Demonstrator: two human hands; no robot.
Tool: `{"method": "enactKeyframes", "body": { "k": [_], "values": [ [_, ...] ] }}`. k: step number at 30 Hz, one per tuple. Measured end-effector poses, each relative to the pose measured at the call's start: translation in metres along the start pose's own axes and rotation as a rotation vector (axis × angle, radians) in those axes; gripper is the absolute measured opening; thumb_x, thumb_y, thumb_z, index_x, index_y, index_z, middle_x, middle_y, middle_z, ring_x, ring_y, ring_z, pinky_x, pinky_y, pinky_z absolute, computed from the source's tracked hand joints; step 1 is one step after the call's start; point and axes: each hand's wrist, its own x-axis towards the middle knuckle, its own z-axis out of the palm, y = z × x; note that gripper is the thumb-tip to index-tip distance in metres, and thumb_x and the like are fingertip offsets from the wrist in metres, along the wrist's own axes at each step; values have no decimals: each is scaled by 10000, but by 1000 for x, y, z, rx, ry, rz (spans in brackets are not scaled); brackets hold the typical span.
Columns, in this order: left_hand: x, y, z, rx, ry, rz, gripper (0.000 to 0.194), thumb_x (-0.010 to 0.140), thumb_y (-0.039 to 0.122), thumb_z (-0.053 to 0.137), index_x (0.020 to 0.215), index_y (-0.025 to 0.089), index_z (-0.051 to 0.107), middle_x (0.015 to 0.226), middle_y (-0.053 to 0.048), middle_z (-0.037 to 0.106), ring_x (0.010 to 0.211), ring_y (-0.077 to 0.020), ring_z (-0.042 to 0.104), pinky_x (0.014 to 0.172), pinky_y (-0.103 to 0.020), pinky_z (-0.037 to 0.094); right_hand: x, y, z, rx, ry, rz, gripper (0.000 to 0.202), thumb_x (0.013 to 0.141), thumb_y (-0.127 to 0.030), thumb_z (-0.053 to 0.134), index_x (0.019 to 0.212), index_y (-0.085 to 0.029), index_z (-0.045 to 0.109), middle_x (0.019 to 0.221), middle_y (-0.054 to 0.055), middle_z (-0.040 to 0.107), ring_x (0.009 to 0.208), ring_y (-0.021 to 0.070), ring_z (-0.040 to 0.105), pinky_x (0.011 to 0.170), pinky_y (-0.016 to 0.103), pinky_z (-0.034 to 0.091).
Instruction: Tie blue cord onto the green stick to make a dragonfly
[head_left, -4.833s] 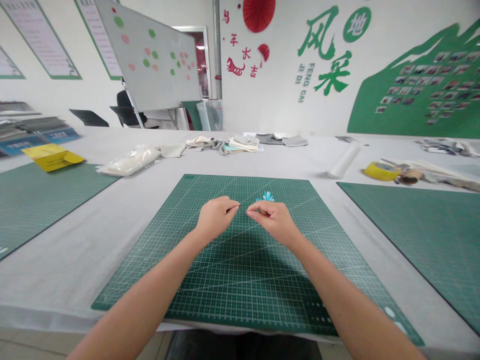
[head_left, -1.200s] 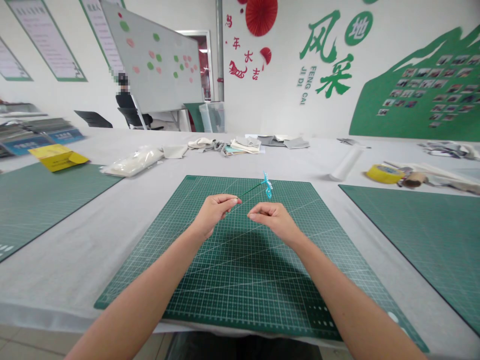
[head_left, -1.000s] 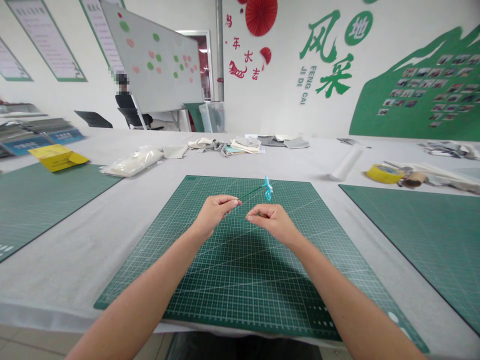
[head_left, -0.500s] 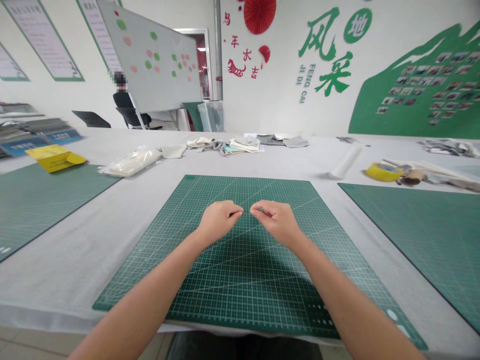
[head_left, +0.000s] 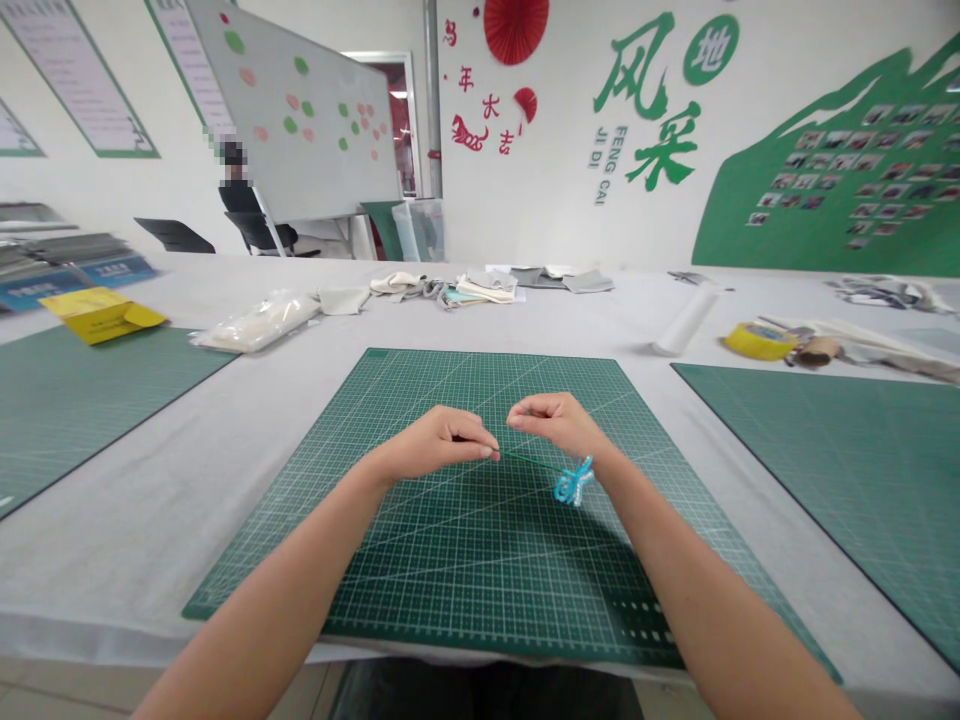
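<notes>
My left hand (head_left: 442, 440) is closed in a pinch over the middle of the green cutting mat (head_left: 420, 560). Between its thumb and fingers is the end of a thin green stem (head_left: 534, 461). At the stem's other end, a small flower-like piece of light blue and white loops, perhaps beaded (head_left: 574, 482), sticks out to the right, beneath my right wrist. My right hand (head_left: 561, 420) hovers just above the stem, its thumb and fingertips pressed together. Whether anything thin is in that pinch is too small to make out.
Further green mats lie left (head_left: 112, 400) and right (head_left: 840, 450). Behind are a clear plastic packet (head_left: 259, 320), fabric scraps (head_left: 480, 288), a white roll (head_left: 686, 320) and yellow tape (head_left: 759, 341). A yellow envelope (head_left: 101, 315) rests at left. A person (head_left: 238, 195) sits far back.
The blue flower-like piece, mostly hidden at my right hand before, now shows below my right wrist. My left hand now grips its stem. My right hand has risen slightly.
</notes>
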Motion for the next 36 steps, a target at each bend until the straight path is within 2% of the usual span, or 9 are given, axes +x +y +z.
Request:
{"method": "enactKeyframes", "body": {
  "k": [4, 8, 11, 16, 20, 25, 29, 32, 36],
  "values": [
    [0, 1, 0, -133, 179, -100, 223, 835, 321, 561, 858, 181, 733, 764, -26, 632, 698, -125, 528, 659, -243, 385, 1, -1, 5, 181, -2, 47, 253, 692, -417, 683, 714, -166, 666, 533, -42, 434, 501, 83, 312, 491, 251, 233],
    [3, -6, 4, -330, 371, -239, 251, 796, 368, 602, 869, 161, 723, 603, 10, 535, 529, -86, 371, 511, -231, 276, 0, -3, 13, 178, 7, 68, 210, 696, -380, 679, 703, -171, 668, 555, -34, 470, 516, 89, 346, 502, 251, 256],
    [5, -12, 7, -425, 472, -312, 285, 770, 394, 628, 879, 147, 719, 494, 52, 374, 484, -73, 279, 477, -226, 205, 0, -2, 19, 143, 3, 45, 189, 700, -357, 674, 685, -169, 672, 581, -29, 494, 540, 90, 369, 512, 245, 269],
    [7, -14, 8, -458, 585, -330, 272, 753, 372, 642, 866, 137, 718, 495, 51, 376, 478, -66, 272, 468, -221, 194, -1, -1, 27, 271, 43, 110, 214, 681, -378, 698, 710, -168, 670, 524, -56, 427, 472, 67, 284, 462, 234, 213],
    [7, -13, 8, -456, 623, -323, 260, 755, 365, 636, 855, 139, 717, 499, 45, 392, 473, -65, 287, 461, -218, 196, -1, -2, 33, 373, 81, 148, 238, 685, -399, 699, 718, -168, 655, 522, -62, 427, 447, 59, 245, 439, 230, 177],
    [8, -15, 8, -369, 653, -349, 240, 764, 338, 616, 863, 147, 724, 540, 16, 528, 468, -74, 355, 452, -217, 256, -2, -5, 35, 155, 118, -17, 186, 748, -355, 647, 718, -173, 667, 605, -23, 528, 542, 93, 377, 535, 245, 299],
    [9, -19, 8, -186, 661, -303, 207, 780, 299, 594, 839, 154, 730, 770, -45, 703, 707, -157, 595, 658, -268, 451, -6, -12, 35, -27, 119, -86, 189, 794, -344, 601, 721, -182, 666, 545, -35, 479, 517, 97, 358, 524, 244, 283],
    [8, -23, 8, -16, 617, -262, 202, 807, 294, 565, 831, 179, 730, 875, -40, 726, 866, -189, 636, 809, -302, 459, -10, -18, 33, -118, 116, -130, 187, 821, -328, 575, 732, -188, 662, 532, -39, 467, 498, 94, 356, 515, 241, 278],
    [6, -20, 9, 259, 550, -245, 222, 845, 293, 523, 857, 209, 728, 865, -22, 712, 829, -178, 628, 762, -290, 444, -13, -23, 31, -226, 126, -198, 195, 855, -304, 538, 747, -195, 658, 592, -26, 543, 509, 94, 401, 526, 238, 300]
  ]
}}
